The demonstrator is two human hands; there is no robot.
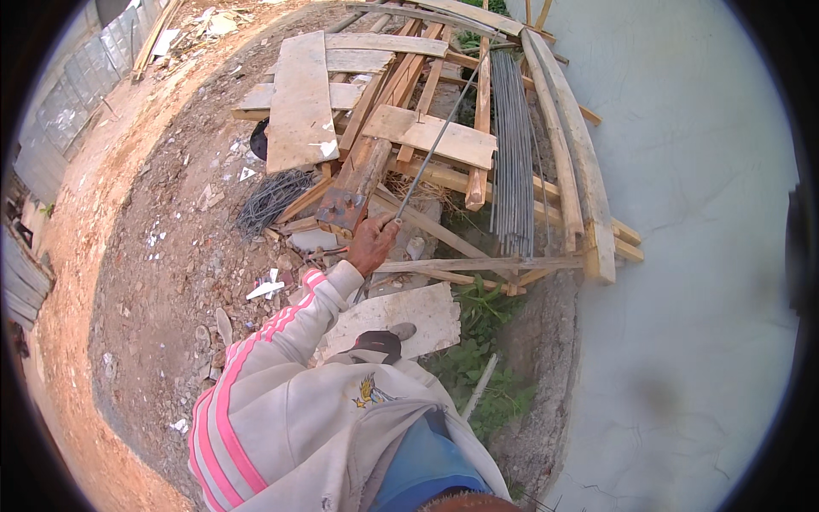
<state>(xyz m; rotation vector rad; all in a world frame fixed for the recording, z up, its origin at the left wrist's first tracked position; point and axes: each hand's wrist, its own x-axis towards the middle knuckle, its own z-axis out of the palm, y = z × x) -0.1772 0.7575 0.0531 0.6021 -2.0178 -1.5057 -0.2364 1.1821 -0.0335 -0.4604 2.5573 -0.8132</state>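
Note:
My left hand (373,245), in a pale sleeve with pink stripes, reaches forward with its fingers closed round the near end of a long grey steel rod (437,141). The rod slants away to the upper right, across a short plank. Just left of the hand is a thick timber beam (363,175) with a rusty metal plate (341,207) on its near end, where small upright studs show. Below the plate, thin reddish bars lie partly behind my wrist and are hard to make out. My right hand is not in view.
A bundle of grey steel rods (513,162) lies right of the beam. Loose boards (299,102) and long timbers (570,145) surround it. Coiled wire (271,203) sits on the rubble to the left. A pale wall (682,256) closes the right side. A flat board (431,317) lies near my foot.

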